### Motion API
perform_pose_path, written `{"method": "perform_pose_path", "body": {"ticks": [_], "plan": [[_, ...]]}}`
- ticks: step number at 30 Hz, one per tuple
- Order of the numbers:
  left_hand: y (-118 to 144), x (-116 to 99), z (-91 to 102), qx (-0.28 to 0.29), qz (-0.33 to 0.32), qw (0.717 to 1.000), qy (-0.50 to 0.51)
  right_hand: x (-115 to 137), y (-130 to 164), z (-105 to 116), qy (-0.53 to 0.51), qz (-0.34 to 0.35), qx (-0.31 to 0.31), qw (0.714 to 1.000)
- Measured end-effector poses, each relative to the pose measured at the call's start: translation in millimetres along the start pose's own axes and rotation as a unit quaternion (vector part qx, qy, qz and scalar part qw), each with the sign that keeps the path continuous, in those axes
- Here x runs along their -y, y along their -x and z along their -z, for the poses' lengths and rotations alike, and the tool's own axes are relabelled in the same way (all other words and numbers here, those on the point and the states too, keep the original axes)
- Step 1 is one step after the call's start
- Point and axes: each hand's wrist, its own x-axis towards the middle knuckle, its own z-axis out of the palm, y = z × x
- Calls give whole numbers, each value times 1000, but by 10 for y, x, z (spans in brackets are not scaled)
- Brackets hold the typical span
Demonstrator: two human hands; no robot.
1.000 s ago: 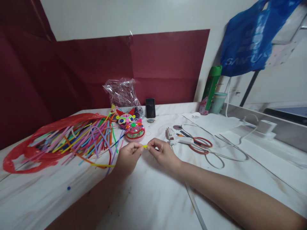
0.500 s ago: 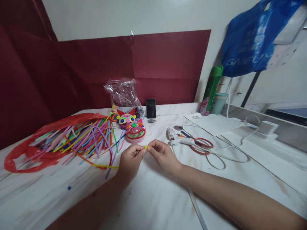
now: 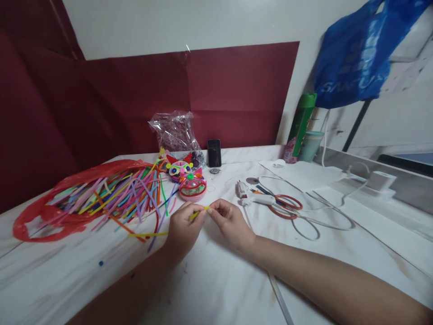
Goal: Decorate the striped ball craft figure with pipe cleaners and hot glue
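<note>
Both hands (image 3: 206,221) pinch a yellow pipe cleaner (image 3: 198,213).

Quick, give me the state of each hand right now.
Left hand: closed, pinching one end of a short yellow pipe cleaner.
Right hand: closed, fingertips pinching the other end of the same yellow pipe cleaner.

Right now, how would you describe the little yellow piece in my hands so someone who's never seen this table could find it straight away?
Start at the red plastic bag spilling coloured pipe cleaners on the white table. Just right of that pile, the left hand and right hand meet fingertip to fingertip. Pinched between them is the short yellow pipe cleaner piece, the only one lifted off the table.
</note>
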Motion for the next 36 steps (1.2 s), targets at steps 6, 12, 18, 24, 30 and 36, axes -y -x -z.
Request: {"method": "perform_pose_path", "body": {"ticks": [6,12,18,24,30,36], "plan": [[-15,18,2,30,19,999,38,126,-3,94,143,123,27,982],[7,73,-67,56,135,979,141,43,3,45,81,74,10,994],[12,23,-34,-2,-2,1000,-5,-22,-1,-26,-60,-46,30,997],[-46,48,25,38,-49,995,-83,58,-53,72,91,52,86,991],[-23,113,18,90,-141,976,-137,80,-102,174,304,196,101,927],[-21,114,16,85,-128,981,-118,87,-94,182,326,221,109,913]]}}
